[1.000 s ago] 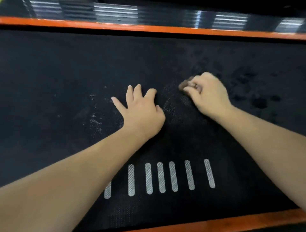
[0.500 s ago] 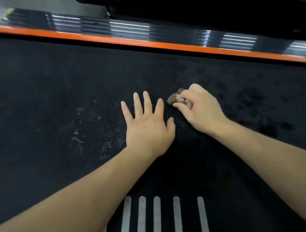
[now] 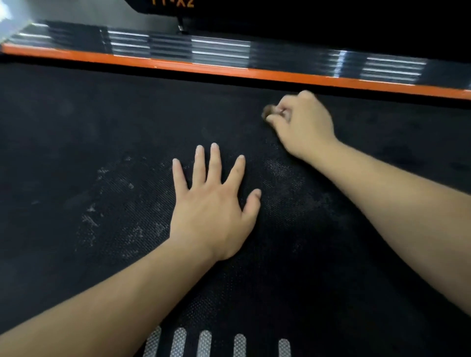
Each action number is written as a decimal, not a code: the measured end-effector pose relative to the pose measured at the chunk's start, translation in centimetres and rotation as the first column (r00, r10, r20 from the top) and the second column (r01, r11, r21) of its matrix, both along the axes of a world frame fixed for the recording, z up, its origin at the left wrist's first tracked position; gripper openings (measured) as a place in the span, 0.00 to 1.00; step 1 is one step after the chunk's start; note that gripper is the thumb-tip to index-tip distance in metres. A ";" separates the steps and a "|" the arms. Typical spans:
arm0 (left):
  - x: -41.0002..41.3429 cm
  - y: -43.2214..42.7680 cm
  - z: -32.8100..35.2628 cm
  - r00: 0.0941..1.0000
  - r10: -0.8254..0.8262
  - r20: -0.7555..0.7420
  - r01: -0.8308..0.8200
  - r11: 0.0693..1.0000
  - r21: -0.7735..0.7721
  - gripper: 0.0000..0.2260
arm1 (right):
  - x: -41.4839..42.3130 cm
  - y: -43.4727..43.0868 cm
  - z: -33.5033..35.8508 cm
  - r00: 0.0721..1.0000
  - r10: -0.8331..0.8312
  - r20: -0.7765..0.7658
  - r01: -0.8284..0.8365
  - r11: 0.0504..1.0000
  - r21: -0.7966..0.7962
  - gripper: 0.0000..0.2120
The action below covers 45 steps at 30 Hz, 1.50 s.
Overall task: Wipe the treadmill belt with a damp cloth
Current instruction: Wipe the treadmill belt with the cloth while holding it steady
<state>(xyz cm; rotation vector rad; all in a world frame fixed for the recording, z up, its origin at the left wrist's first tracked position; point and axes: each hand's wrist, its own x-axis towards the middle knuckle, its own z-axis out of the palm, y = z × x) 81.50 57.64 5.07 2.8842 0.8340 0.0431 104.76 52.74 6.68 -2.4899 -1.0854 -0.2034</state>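
At the curled fingertips of my right hand, I note a brown cloth pinched against the treadmill belt, near the orange rail. My left hand lies flat, fingers straight and spread, holding nothing; pale smears lie beside its little finger.

This is a place for exercise, like a gym or a workout room, but the view does not show which. A wide black treadmill belt with a bumpy, dusty top fills almost the whole view, and short white stripes are painted near its bottom edge. Along its far side runs a bright orange strip, then a shiny black side rail with long grooves, and orange letters sit on a dark part above.
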 end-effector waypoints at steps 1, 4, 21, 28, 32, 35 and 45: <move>0.0 0.0 0.0 1.000 0.002 -0.010 -0.002 1.000 0.006 0.32 | -1.2 -0.1 -0.3 0.993 0.117 -0.028 -0.117 0.993 0.001 0.12; 0.1 0.0 0.1 1.000 -0.001 -0.025 0.001 1.000 0.001 0.33 | 2.1 0.4 0.5 0.999 -0.030 -0.035 0.030 1.000 0.006 0.13; 0.0 0.0 0.0 1.000 0.000 -0.006 0.000 1.000 -0.014 0.33 | 5.0 1.6 1.5 0.983 -0.174 -0.052 0.174 0.985 -0.012 0.13; 0.0 0.0 0.0 1.000 0.000 -0.016 0.000 1.000 -0.002 0.33 | 3.5 -2.2 0.7 0.998 -0.069 0.014 0.070 0.996 -0.054 0.12; 0.0 -0.1 0.0 1.000 0.007 -0.011 -0.007 1.000 0.003 0.34 | 4.4 -2.4 0.9 0.958 -0.288 -0.004 0.288 0.957 0.031 0.16; 0.0 -0.1 0.0 1.000 0.011 -0.011 -0.011 1.000 -0.002 0.34 | 1.0 -3.1 0.1 0.999 -0.014 0.034 0.015 0.999 -0.046 0.16; 0.1 0.0 0.1 1.000 0.014 -0.008 -0.014 1.000 -0.021 0.34 | -2.4 -6.9 0.7 1.000 0.020 -0.006 -0.020 0.999 -0.035 0.12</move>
